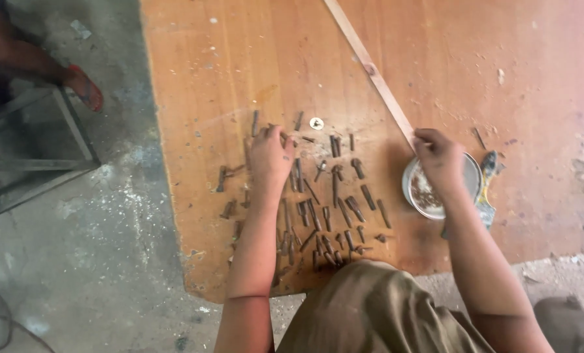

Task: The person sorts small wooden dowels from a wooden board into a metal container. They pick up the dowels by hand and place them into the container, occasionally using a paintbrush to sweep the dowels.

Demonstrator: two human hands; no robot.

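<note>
Near edge of the bench [213, 78]: rusty screws [324, 222] lie spread in loose rows, from the near edge out to mid-board. Right of them, a round tin [429, 196] holds rusty bits; a scraper [486, 189] lies just right of the tin. Right hand [439, 160] rests over the tin's far rim, fingers curled; whether the grip holds anything cannot be told. Left hand [269, 153] lies palm down among the far screws, fingertips touching some; grip state hidden. Farther out: a washer [316, 123], then a thin wooden strip [370, 68] running diagonally. Far left on the floor, another person's foot [83, 85] beside a metal stool [37, 157].
</note>
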